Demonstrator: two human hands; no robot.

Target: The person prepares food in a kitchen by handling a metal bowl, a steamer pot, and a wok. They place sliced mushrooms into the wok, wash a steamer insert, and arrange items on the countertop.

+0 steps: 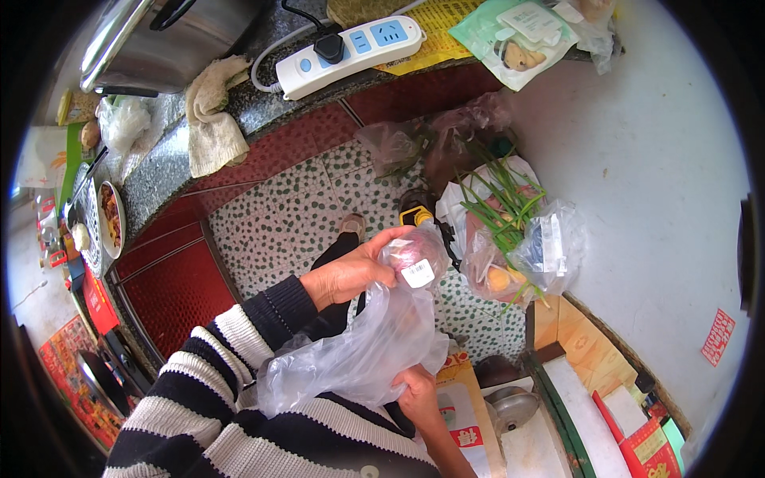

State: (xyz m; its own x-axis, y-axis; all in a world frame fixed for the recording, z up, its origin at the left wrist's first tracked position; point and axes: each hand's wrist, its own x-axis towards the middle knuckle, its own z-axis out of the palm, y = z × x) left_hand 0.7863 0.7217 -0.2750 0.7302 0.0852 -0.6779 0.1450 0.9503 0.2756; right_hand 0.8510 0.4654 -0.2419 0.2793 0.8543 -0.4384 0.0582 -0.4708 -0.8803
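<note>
Near the middle of the view, my left hand (352,269) grips a clear plastic bag of reddish-purple produce (409,257) with a white barcode label; the exact kind cannot be told. Below it hangs a loose translucent plastic bag (358,346). My right hand (415,385), lower down, has its fingers closed on the edge of this loose bag. Beyond the produce, to the right, green scallions (502,209) lie across filled plastic bags, one with an orange-yellow item (498,278) inside. Whether the loose bag joins the labelled one is unclear.
A granite counter (161,173) curves along the left and top, bearing a white power strip (352,57), a beige cloth (212,119), a large metal pot (161,48) and a dish of food (112,218). Boxes and a metal lid (511,406) lie at lower right, beside a pale wall (651,179).
</note>
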